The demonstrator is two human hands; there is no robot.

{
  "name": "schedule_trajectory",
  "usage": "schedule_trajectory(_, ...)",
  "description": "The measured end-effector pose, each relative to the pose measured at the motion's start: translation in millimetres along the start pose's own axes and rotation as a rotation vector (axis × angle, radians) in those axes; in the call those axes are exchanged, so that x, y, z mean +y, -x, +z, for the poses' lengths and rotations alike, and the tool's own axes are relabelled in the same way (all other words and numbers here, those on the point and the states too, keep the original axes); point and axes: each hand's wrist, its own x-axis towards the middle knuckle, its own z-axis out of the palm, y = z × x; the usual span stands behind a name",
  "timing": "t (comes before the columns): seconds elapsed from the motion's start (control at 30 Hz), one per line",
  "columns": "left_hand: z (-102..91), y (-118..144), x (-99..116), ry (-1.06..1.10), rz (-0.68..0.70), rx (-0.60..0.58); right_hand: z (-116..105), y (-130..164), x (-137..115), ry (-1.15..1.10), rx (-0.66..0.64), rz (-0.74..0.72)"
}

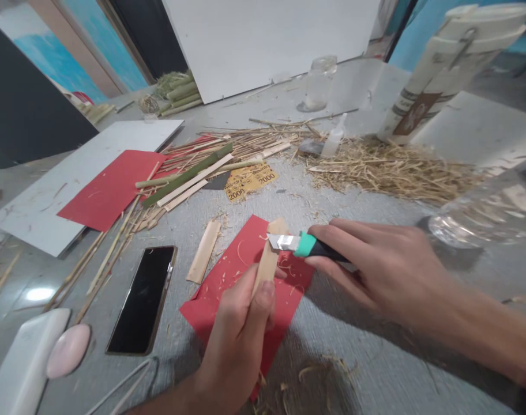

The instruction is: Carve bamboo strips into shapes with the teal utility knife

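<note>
Two hands: one bamboo strip [269, 259], one knife [304, 244].

The strip [269, 253] in the left hand [241, 334] looks like pale, dry bamboo or wood, matt and smoothly split. The knife [304, 245] in the right hand [375, 265] has a bright, shiny metal blade, a teal plastic collar and a black matt grip. Beneath them lies a red paper sheet [228, 288], matt and dusted with fine curled shavings. The tabletop [353, 346] is grey with a fine, rough weave-like texture. To the left, the phone [142, 300] shows a glossy black glass face. Farther off, the straw pile [388, 167] is dry, fibrous and dull, and the yellow sandpaper [250, 180] looks matt paper-backed with printing.
</note>
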Motion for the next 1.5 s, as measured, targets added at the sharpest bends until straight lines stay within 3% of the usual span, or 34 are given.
schedule_trajectory(0.37, -4.0, 1, 6, 0.091, -0.053, -0.105, -10, -4, 10, -0.031, 0.044, -0.105)
schedule_trajectory(0.57, -7.1, 2, 7, 0.205, -0.061, -0.186, -12, -3, 11, 0.068, 0.118, -0.092)
schedule_trajectory(1.2, -5.8, -1, 0, 0.259, -0.083, -0.184, -14, -4, 10, 0.026, 0.215, -0.082)
schedule_trajectory(1.5, -6.4, -3, 3, 0.208, -0.074, -0.168, -11, -3, 7, -0.336, -0.084, -0.003)
